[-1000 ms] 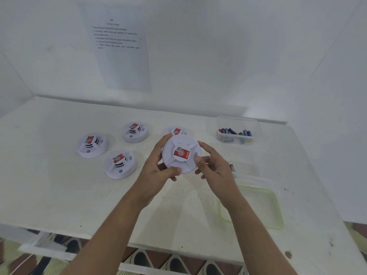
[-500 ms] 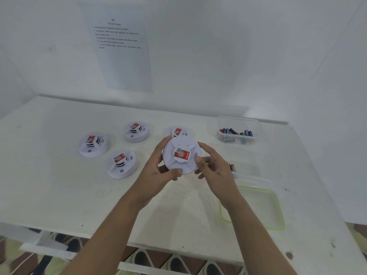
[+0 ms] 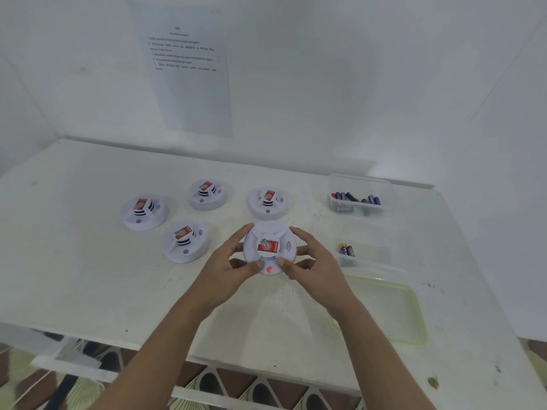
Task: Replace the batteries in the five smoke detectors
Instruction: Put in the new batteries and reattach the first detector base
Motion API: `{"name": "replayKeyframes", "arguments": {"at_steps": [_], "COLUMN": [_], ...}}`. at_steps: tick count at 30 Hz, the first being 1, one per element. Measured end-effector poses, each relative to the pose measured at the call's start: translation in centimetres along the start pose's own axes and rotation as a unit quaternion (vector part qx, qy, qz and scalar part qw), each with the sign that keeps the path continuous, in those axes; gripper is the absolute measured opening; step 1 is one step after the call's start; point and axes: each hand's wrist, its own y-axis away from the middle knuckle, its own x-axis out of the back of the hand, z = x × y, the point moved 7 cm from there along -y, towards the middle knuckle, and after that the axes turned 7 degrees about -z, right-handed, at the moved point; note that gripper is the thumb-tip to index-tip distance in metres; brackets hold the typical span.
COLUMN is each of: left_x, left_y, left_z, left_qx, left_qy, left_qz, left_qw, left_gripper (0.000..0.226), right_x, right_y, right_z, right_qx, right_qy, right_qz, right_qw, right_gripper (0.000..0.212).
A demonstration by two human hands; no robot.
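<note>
I hold a round white smoke detector (image 3: 270, 248) with a red label between both hands, face up just above the table. A red light glows at its near edge. My left hand (image 3: 228, 267) grips its left side, my right hand (image 3: 313, 264) its right side, both thumbs on the near rim. Behind it a second detector (image 3: 268, 202) rests on the table, and three more detectors sit at the left (image 3: 144, 211) (image 3: 207, 193) (image 3: 185, 241). A clear box of batteries (image 3: 359, 199) stands at the back right.
A second clear box (image 3: 364, 254) holding two batteries (image 3: 347, 250) sits right of my right hand. A green-rimmed clear lid (image 3: 414, 309) lies at the front right. A printed sheet (image 3: 189, 69) hangs on the back wall. The table's front edge (image 3: 148, 347) runs below my forearms.
I have lowered the held detector toward the table and tilted its face toward me. Its red light now shows. Both thumbs moved to the near rim.
</note>
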Motion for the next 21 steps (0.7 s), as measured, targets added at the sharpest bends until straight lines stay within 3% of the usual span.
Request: {"name": "replayKeyframes", "arguments": {"at_steps": [21], "left_x": [4.2], "left_y": [1.9], "left_z": [-0.7], "left_qx": [0.008], "left_qy": [-0.050], "left_qz": [0.029], "left_qw": [0.998], "left_gripper": [0.070], "right_x": [-4.5], "right_y": [-0.2], "right_z": [-1.3], "right_qx": [-0.003], "right_qy": [0.007], "right_qz": [-0.012], "right_qw": [1.000], "right_gripper": [0.058]}}
